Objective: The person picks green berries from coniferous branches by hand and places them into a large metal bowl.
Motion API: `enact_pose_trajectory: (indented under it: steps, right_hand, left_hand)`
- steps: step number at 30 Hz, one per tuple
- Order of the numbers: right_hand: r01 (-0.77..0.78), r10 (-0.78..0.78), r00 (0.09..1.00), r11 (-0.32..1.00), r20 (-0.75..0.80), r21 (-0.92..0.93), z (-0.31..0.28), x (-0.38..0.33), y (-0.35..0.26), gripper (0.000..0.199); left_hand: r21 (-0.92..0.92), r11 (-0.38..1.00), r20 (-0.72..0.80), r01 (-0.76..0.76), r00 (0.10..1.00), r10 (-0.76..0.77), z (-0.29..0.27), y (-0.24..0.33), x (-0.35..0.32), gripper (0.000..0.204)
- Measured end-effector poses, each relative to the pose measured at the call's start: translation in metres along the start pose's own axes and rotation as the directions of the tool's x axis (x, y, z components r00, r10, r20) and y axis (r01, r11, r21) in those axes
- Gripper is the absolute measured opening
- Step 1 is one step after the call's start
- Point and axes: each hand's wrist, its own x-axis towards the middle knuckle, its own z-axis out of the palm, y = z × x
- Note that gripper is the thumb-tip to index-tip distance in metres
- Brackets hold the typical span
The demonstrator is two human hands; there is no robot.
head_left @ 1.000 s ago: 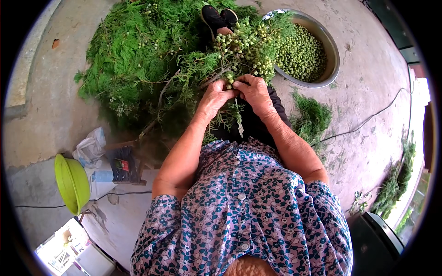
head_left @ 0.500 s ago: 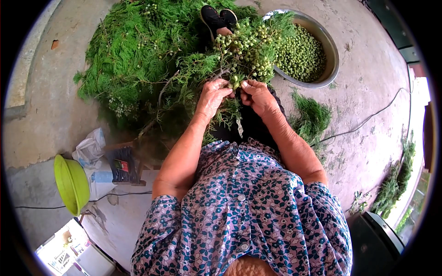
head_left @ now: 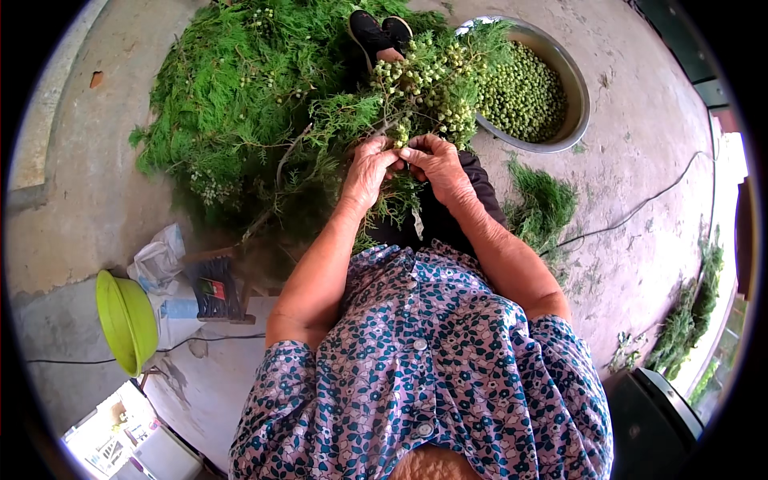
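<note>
Over my lap lies a leafy evergreen branch [head_left: 320, 120] with clusters of pale green cones [head_left: 448, 88]. My left hand [head_left: 368, 172] is closed with its fingertips on a small cone-bearing sprig [head_left: 402, 132]. Right against it, my right hand [head_left: 440, 168] pinches at the same sprig, thumb and forefinger together. The fingertips of both hands nearly touch; what lies right between them is partly hidden. Beyond my right hand stands a wide metal basin [head_left: 580, 100] filled with many loose green cones [head_left: 524, 92]. Some foliage overhangs its left rim.
A large heap of green boughs [head_left: 216, 96] covers the floor at the left. Loose sprigs [head_left: 544, 200] lie right of my leg. A lime-green plastic basin [head_left: 128, 324], a white bag [head_left: 158, 260] and a stool [head_left: 220, 288] are at the lower left. A cable [head_left: 632, 216] crosses the floor.
My right hand has moved slightly left and turned in, closing up to my left hand. The sprig between them is now more covered by fingers. The basin and heap stay put.
</note>
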Motion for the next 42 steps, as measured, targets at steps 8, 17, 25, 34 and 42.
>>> enact_pose_trajectory:
  steps: [8, 17, 25, 34, 42]
  right_hand:
    - [-0.157, 0.149, 0.986, 0.979, 0.069, 0.130, -0.005, -0.002, 0.009, 0.012]
    - [-0.116, 0.093, 0.993, 0.898, 0.075, 0.425, -0.013, -0.003, 0.009, 0.009]
    - [-0.018, 0.011, 0.999, 0.990, 0.053, 0.138, -0.009, -0.007, -0.001, 0.018]
    - [0.130, -0.154, 0.977, 0.978, -0.145, -0.166, 0.008, -0.001, 0.002, 0.023]
    - [-0.067, 0.062, 0.998, 0.958, 0.026, 0.278, 0.000, -0.008, 0.001, 0.009]
  left_hand:
    - [-0.054, 0.999, 0.046, 0.004, 0.999, -0.002, -0.003, 0.000, 0.002, 0.019]
    - [-0.135, 0.990, 0.045, 0.051, 0.998, -0.045, -0.004, -0.003, 0.002, 0.016]
    - [0.109, 0.988, -0.074, -0.106, 0.991, 0.114, 0.009, -0.003, -0.003, 0.012]
    - [0.237, 0.944, -0.067, -0.230, 0.965, 0.252, 0.010, -0.016, 0.001, 0.010]
    - [0.013, 0.990, -0.093, -0.140, 0.986, 0.141, 0.007, -0.008, -0.002, 0.011]
